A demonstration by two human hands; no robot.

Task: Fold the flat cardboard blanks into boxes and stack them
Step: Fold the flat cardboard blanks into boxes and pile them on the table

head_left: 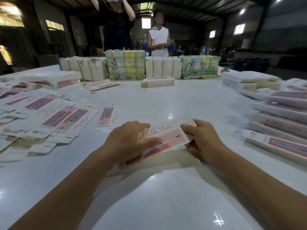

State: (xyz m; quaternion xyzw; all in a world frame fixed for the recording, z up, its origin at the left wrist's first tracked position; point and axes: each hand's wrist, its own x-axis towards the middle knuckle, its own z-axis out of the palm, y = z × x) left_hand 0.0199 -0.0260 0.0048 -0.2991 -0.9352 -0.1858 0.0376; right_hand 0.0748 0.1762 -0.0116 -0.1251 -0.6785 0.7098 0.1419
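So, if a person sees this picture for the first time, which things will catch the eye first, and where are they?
First, at the centre near the camera, the left hand and right hand grip a pink printed cardboard blank from both ends. Loose flat blanks spread over the white table at left; folded boxes are stacked at right. Wrapped bundles line the far edge.

The table (166, 100) is glossy white. The blank (166, 136) in hand is white with a pink panel, a coral band and rows of red dots. The loose blanks (49, 113) at left show coral frames around blue stripes. Far-side bundles (125, 64) carry pastel green and yellow illustrations.
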